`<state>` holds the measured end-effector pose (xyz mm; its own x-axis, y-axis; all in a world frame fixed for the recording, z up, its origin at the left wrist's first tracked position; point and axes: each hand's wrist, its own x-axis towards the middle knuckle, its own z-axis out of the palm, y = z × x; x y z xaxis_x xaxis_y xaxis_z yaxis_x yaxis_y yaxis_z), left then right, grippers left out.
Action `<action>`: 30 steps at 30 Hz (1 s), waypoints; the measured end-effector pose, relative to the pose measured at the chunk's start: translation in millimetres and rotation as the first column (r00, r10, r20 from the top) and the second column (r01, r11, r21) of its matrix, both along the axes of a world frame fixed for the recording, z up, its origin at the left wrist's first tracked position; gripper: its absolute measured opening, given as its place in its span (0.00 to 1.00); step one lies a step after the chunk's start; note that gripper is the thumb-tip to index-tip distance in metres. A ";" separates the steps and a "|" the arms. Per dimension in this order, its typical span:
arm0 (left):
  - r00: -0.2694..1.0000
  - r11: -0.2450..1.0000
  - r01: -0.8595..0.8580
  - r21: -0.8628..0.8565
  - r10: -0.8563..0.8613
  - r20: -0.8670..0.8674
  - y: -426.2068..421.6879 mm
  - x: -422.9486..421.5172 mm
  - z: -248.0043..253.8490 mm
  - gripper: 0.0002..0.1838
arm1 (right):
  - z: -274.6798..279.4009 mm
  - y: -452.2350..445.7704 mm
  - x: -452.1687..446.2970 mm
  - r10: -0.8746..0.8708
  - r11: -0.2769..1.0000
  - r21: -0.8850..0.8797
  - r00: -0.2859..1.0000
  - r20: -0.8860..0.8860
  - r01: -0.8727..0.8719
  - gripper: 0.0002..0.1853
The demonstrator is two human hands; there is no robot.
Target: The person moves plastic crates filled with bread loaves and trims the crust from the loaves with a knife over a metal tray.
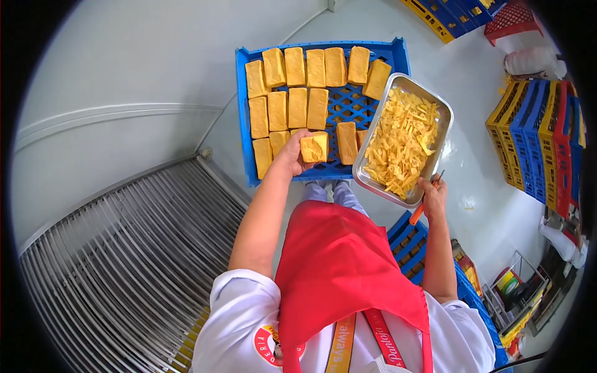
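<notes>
My left hand point(293, 154) is closed round a brick-shaped yellow block point(315, 148), which looks like cheese, above the near edge of a blue crate point(348, 109). Rows of similar blocks point(316, 67) lie in the crate, darker on the outside than the held one's pale face. In my right hand point(433, 191) is a small orange-handled knife point(418, 213), its dark tip pointing up and away. That hand is at the near right corner of a metal tray point(449, 118) heaped with yellow shavings point(401, 143). The tray overlaps the crate's right side; whether the hand grips its rim I cannot tell.
Stacked yellow, blue and red crates point(535, 140) stand at the right, with more crates point(451, 18) at the far right. Another blue crate point(407, 245) is beside my right arm. A metal slatted rack point(137, 261) and a pale wall point(143, 68) bound the left.
</notes>
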<state>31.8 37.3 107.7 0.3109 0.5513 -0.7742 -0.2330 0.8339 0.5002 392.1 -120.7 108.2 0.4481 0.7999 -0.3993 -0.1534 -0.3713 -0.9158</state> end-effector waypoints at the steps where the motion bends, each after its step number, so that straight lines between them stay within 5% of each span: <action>1: 1.000 1.000 -0.011 -0.011 0.011 -0.005 -1.6 0.1 1.6 0.24 | 5.2 2.9 -1.0 0.004 1.000 0.007 1.000 0.001 -0.004 0.08; 5: 0.993 0.994 -0.107 -0.027 0.108 0.045 -12.9 7.7 -19.7 0.24 | 5.6 9.0 9.0 0.067 0.998 -0.024 0.994 0.084 -0.065 0.08; 7: 0.974 0.989 -0.029 0.147 0.061 -0.220 -16.0 18.0 -60.7 0.26 | 11.1 13.4 13.3 0.086 0.996 0.010 0.992 0.088 -0.087 0.07; 8: 0.773 0.910 0.274 0.311 -0.017 -0.634 -24.5 26.1 -48.3 0.35 | 16.0 14.8 15.1 0.092 0.996 0.008 0.991 0.094 -0.094 0.07; 9: 0.778 0.912 0.267 0.311 -0.013 -0.629 -32.0 31.9 -49.0 0.35 | 22.3 16.4 16.4 0.109 0.994 0.012 0.987 0.118 -0.111 0.07; 11: 0.349 0.748 0.628 0.213 -0.027 -0.937 -46.7 38.8 -55.6 0.45 | 25.8 16.5 20.8 0.133 0.991 0.012 0.980 0.147 -0.136 0.07; 15: 0.224 0.660 0.744 0.103 -0.100 -0.969 -64.6 49.1 -67.8 0.49 | 23.5 18.1 38.0 0.141 0.989 0.003 0.958 0.251 -0.146 0.08; 17: 0.231 0.622 0.776 0.106 -0.123 -0.965 -69.1 43.7 -70.5 0.46 | 29.8 22.9 41.3 0.215 0.976 -0.118 0.910 0.354 -0.184 0.08; 19: 0.485 0.685 0.660 0.309 -0.075 -0.871 -72.9 39.5 -72.8 0.39 | 42.8 29.3 25.9 0.280 0.957 -0.181 0.874 0.398 -0.225 0.09; 20: 0.485 0.685 0.660 0.308 -0.076 -0.871 -75.5 36.2 -67.4 0.39 | 48.9 32.9 20.0 0.337 0.937 -0.245 0.833 0.438 -0.250 0.09; 21: 0.855 0.885 0.306 0.351 -0.094 -0.509 -78.8 31.2 -61.2 0.37 | 6.6 33.8 32.6 0.346 0.938 -0.142 0.867 0.358 -0.315 0.11; 22: 0.998 0.984 -0.043 0.175 0.049 -0.034 -81.6 26.1 -53.9 0.34 | -12.2 36.1 27.6 0.409 0.913 -0.147 0.848 0.338 -0.381 0.11; 25: 0.989 0.974 -0.120 0.192 0.099 0.114 -94.9 1.8 -36.0 0.30 | 13.1 46.6 -27.3 0.594 0.804 -0.262 0.731 0.335 -0.534 0.13; 27: 0.993 0.985 -0.111 0.134 0.115 -0.025 -104.9 -17.8 -34.8 0.26 | -10.6 59.3 -55.6 0.781 0.623 -0.397 0.505 0.368 -0.674 0.13; 30: 0.928 0.970 -0.187 0.152 0.225 -0.295 -135.4 -66.9 -68.2 0.19 | -22.0 66.7 -111.1 0.812 0.486 -0.374 0.250 0.528 -0.790 0.14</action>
